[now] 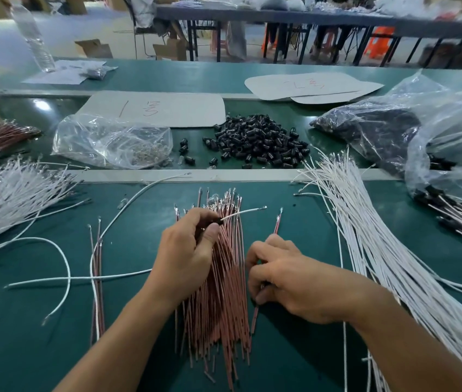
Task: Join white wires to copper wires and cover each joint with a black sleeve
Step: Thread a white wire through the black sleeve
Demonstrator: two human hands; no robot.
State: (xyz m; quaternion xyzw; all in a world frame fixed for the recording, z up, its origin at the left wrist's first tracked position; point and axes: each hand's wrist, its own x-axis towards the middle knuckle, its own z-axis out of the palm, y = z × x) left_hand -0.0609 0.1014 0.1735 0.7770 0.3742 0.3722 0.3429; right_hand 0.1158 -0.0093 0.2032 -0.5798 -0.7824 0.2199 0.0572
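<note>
The left hand is over the near middle of the table, fingers curled, thumb and fingertips pinching a black sleeve. A white wire sticks out of the sleeve, pointing right and slightly toward the far edge, with its metal tip free in the air. The hand sits on top of the copper pile, a thick sheaf of pinkish wires running from the near edge toward the middle, their tips fanned out just beyond the fingers. The right hand is just beside the pile on its right, fingers curled in, gripping a single copper wire. One end of it shows beyond the knuckles and the other comes out below the palm. The two hands are near each other but apart. A white bundle lies along the right side of the table, sweeping from the middle to the near right corner. More loose white wires spread at the left edge, a few strays curling across the mat. Toward the far side lies a sleeve heap, with a clear bag of small clear parts to its left and cardboard behind both. Another bag of dark parts lies at the far right.
</note>
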